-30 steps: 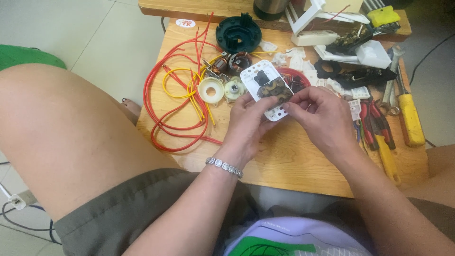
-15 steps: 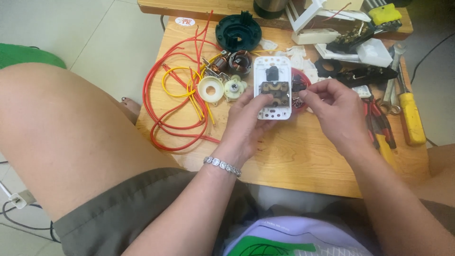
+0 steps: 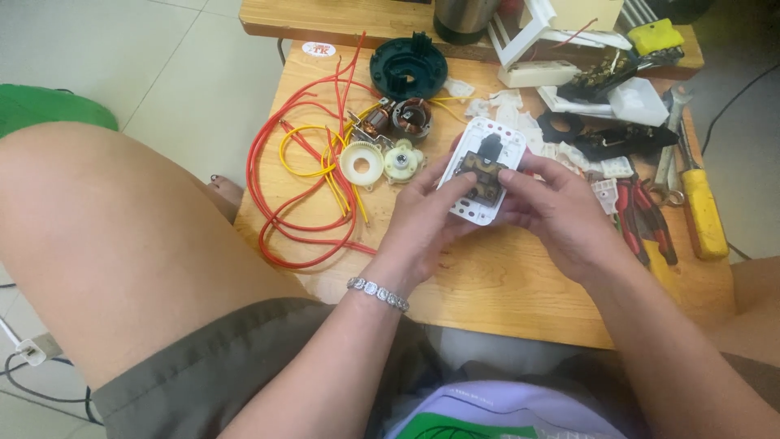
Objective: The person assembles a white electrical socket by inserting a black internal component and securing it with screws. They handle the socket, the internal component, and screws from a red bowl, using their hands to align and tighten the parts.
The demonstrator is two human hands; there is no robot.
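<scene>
Your right hand (image 3: pixel 561 215) has come back in since half a second ago. Then it was off to the right of the white plastic switch plate with the dark part in its middle (image 3: pixel 481 169), pinching something small that you cannot make out. Now its fingers are back on the plate. Your left hand (image 3: pixel 426 213) has stayed on the plate the whole time.

You hold the plate up just above the light wooden table (image 3: pixel 496 284), between both hands. It is in the middle of the view, in front of your body. Its long side runs away from you and leans a little to the right. The far end points at the pile of white plastic bits (image 3: pixel 561 146).

Your left hand is half closed. Its thumb lies across the near part of the plate and its fingers curl under the left edge. Your right hand is half closed too. Its fingertips press on the dark part from the right side. Both hands touch the plate, so neither is nearer.

To the left of your hands lie a tangle of red and yellow wires (image 3: pixel 313 175) and two pale round gears (image 3: pixel 382 161). To the right lie red-handled pliers (image 3: pixel 642 215) and a yellow-handled screwdriver (image 3: pixel 703 211).
</scene>
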